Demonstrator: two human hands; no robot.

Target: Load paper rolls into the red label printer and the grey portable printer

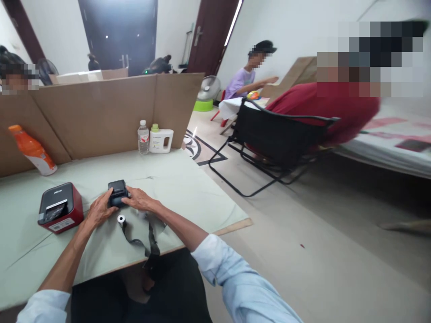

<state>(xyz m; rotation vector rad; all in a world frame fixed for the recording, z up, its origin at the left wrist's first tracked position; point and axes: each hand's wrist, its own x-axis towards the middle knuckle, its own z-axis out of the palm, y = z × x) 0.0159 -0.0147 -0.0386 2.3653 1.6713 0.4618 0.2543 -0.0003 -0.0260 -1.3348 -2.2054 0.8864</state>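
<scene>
On the pale green tabletop (188,179) sits a small black portable printer (117,187), a boxy device whose lid part stands at the back. My left hand (101,210) grips its left side, thumb and fingers closed against the casing. From the right, my right hand (139,198) holds the opposite side, with the thumb at the front edge. Just in front of the hands lies a small white paper roll (121,219). A dark strap (134,242) trails from beside the roll to the table's front edge. Both palms and the printer's underside are hidden.
A red-and-black label printer (60,208) stands left of my hands. Along the cardboard partition (111,116) are an orange bottle (33,150), a clear water bottle (143,138) and a white jug (161,140). A black folding chair (272,134) with a seated person is at right.
</scene>
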